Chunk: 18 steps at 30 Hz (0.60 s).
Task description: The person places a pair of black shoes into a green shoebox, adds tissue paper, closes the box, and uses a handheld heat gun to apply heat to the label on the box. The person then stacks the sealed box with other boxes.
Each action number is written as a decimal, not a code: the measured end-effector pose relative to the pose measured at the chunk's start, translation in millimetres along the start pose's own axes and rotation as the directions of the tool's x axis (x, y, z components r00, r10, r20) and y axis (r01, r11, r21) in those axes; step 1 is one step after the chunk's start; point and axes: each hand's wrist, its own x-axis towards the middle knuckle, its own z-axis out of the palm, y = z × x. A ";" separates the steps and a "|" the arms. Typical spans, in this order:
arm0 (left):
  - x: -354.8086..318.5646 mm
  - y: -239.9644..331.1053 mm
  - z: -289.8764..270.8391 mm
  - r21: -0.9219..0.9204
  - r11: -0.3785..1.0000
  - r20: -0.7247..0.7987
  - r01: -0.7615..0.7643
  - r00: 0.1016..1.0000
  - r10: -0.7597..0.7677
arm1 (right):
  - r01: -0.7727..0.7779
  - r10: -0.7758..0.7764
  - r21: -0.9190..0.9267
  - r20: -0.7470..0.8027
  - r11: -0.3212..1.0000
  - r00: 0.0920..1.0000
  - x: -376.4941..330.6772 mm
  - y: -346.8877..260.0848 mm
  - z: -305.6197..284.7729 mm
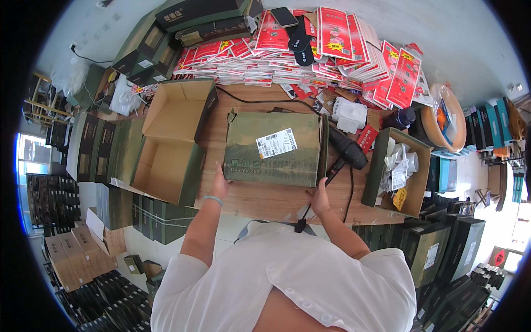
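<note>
A closed green cardboard shoebox (243, 141) with a white label (276, 143) lies in front of me on the wooden table. My left hand (220, 182) grips its near left corner, the thumb up along the side. At the near right corner my right hand (319, 199) holds the same box, its fingers partly hidden by the edge. Close to the box's right side rests a black hair dryer (347, 149), its handle pointing toward my right hand. To the left, an open, unfilled green box (166, 166) shows its brown inside, with the lid tilted back.
Stacks of red and white printed packets (249, 69) line the table's back, with a phone (284, 17) on top. An open box of crumpled paper (373, 177) stands right, a tan basin (451, 124) beyond it. Black cords cross the wooden table (254, 202). Boxes surround it.
</note>
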 end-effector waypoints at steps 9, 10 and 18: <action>-25.6 38.8 -47.1 0.492 0.849 0.173 -0.192 0.978 0.121 | -0.351 0.260 -0.271 -0.320 0.896 0.911 -59.7 -77.4 48.0; -38.7 61.9 -44.0 0.518 0.855 0.063 -0.029 0.998 -0.005 | -0.334 0.219 -0.331 -0.339 0.883 0.915 -64.6 -82.1 45.3; -110.7 187.5 17.8 -0.037 0.777 0.463 -0.629 0.678 0.571 | 0.718 -0.760 -0.409 0.084 0.563 0.644 -91.0 -211.8 139.8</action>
